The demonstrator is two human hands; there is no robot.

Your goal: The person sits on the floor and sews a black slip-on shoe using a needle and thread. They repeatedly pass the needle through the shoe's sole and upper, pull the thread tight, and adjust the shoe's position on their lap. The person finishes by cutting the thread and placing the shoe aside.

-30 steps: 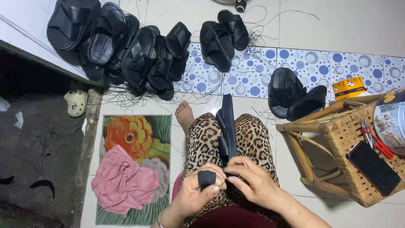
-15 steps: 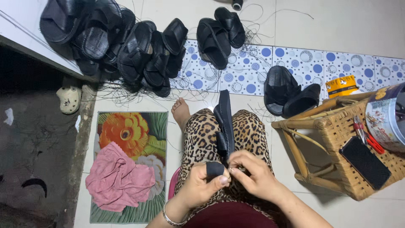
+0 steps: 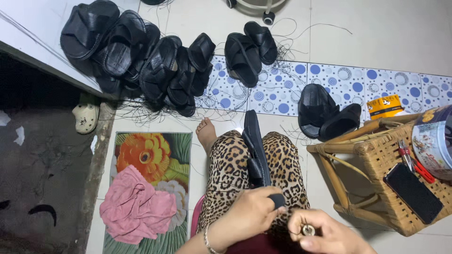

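Sandal [image 3: 255, 148] betw knees, wicker stool [image 3: 376, 155] close rt.

**What you cannot see**

Your left hand [image 3: 247, 216] covers the near end of the sandal [image 3: 254, 148], so its grip there is hidden. Your right hand [image 3: 325, 233] is cut off by the bottom edge; the small round thing [image 3: 308, 230] in its fingers is too small to tell. The tin [image 3: 435, 141] runs off the right edge.
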